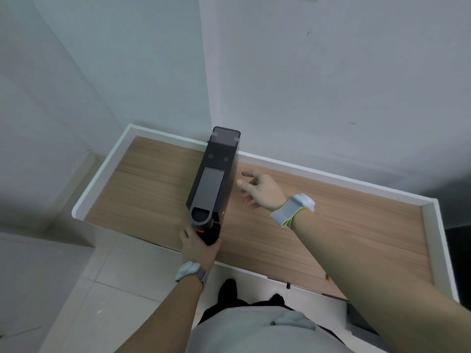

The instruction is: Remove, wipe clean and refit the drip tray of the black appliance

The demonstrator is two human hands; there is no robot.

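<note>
Black appliance lengthwise, front twd person.

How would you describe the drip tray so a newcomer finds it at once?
Start at the wooden table with the white rim, set in the wall corner. On it stands one tall black appliance. The drip tray is the low black part at its near foot, below the spout, gripped by the left hand; an orange spot beside it sets it apart, while the right hand hovers open, off the appliance.
</note>
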